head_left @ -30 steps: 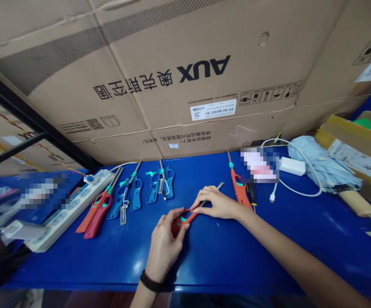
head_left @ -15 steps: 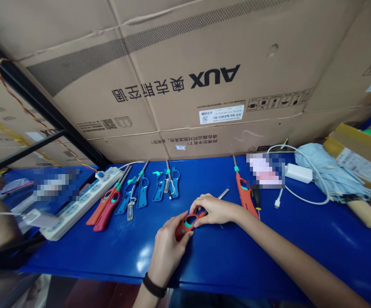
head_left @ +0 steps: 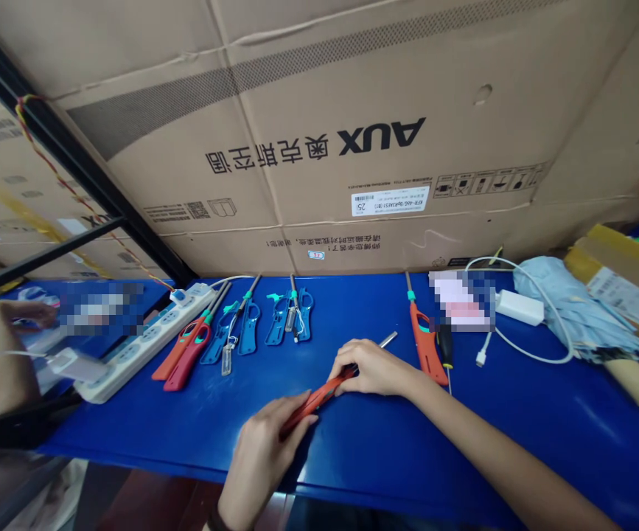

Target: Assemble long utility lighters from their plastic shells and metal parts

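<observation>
An orange-red long-nosed lighter (head_left: 318, 399) is held between my two hands over the blue table, turned with its narrow edge upward. My left hand (head_left: 267, 439) is closed around the handle end. Pinched on its front part, my right hand (head_left: 373, 369) covers that section. A metal tube (head_left: 389, 339) sticks out past my right fingers. Another orange lighter (head_left: 425, 339) lies to the right, with a black-handled screwdriver (head_left: 445, 346) beside it. Toward the left are orange and red lighters (head_left: 189, 346) and two opened blue lighters (head_left: 249, 328), (head_left: 291, 317) with inner parts exposed.
A white power strip (head_left: 147, 339) runs along the left by a black rack post (head_left: 131, 184). Another person's arm (head_left: 1, 354) is at far left. At the right lie a white charger (head_left: 519, 306) with cable and a folded umbrella (head_left: 578, 310). A large carton (head_left: 297, 88) stands behind.
The lighter has rolled from showing its flat side to showing its edge. My left hand has moved down and left along it. At far left, the other person's hand has come into view.
</observation>
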Action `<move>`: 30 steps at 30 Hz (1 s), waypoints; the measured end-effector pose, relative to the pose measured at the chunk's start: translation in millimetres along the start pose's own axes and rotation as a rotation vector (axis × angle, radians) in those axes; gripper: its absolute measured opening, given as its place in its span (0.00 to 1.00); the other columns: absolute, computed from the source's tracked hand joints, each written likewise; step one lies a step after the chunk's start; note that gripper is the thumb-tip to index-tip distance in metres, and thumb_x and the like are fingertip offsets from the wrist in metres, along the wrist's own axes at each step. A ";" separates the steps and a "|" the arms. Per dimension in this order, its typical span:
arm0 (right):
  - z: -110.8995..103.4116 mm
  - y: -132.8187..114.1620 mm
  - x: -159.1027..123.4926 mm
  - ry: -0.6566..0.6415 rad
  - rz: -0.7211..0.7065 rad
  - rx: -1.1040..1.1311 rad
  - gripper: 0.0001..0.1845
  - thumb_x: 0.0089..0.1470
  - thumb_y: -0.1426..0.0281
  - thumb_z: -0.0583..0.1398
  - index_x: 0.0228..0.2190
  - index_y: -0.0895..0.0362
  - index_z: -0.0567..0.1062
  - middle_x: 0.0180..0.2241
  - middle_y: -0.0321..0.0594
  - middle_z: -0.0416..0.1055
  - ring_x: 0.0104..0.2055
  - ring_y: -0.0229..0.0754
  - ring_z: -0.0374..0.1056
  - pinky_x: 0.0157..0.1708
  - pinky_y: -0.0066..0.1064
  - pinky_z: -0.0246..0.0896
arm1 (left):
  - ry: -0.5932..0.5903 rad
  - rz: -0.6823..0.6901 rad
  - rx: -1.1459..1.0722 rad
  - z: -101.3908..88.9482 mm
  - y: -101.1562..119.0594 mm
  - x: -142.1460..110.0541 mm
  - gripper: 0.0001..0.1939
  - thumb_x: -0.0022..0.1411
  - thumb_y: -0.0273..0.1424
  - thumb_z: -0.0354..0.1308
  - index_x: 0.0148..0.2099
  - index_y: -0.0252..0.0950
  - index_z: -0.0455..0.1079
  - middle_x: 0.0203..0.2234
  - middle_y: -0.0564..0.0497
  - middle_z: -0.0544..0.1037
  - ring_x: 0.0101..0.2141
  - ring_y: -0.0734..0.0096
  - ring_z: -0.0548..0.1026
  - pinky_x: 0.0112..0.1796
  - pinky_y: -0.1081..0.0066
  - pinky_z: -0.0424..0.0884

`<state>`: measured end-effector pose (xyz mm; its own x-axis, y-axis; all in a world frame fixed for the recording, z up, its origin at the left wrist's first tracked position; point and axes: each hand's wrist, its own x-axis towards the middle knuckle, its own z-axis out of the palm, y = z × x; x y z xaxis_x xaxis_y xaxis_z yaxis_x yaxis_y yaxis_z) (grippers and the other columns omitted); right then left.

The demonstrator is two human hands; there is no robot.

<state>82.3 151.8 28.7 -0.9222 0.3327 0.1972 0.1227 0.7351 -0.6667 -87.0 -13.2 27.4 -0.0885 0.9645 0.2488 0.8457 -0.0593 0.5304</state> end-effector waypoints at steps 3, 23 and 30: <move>3.3 1.2 -0.7 0.022 -0.017 0.004 0.05 0.45 0.70 0.67 0.29 0.55 0.78 0.28 0.35 0.75 0.33 0.38 0.67 0.36 0.27 0.57 | 0.070 0.026 0.033 0.7 -3.3 -9.2 0.11 0.61 0.37 0.55 0.45 0.42 0.72 0.34 0.52 0.79 0.34 0.70 0.78 0.36 0.75 0.73; 21.6 -4.5 -0.7 -0.025 -0.107 0.054 0.12 0.49 0.65 0.65 0.37 0.54 0.78 0.34 0.38 0.73 0.39 0.39 0.67 0.41 0.28 0.58 | 0.105 0.018 -0.041 10.1 -1.7 -13.0 0.07 0.60 0.33 0.57 0.42 0.42 0.71 0.29 0.54 0.76 0.30 0.71 0.74 0.31 0.74 0.70; 19.1 -10.1 -2.2 -0.050 -0.142 -0.039 0.06 0.51 0.66 0.63 0.31 0.56 0.77 0.27 0.35 0.69 0.33 0.37 0.64 0.33 0.26 0.56 | 0.125 0.075 -0.038 12.5 -1.4 -13.9 0.07 0.59 0.31 0.58 0.42 0.42 0.71 0.30 0.53 0.76 0.31 0.70 0.74 0.34 0.73 0.70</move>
<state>76.1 132.3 21.3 -0.9482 0.1943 0.2512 0.0026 0.7957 -0.6057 -80.4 -23.3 13.1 -0.0927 0.9177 0.3863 0.8320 -0.1418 0.5364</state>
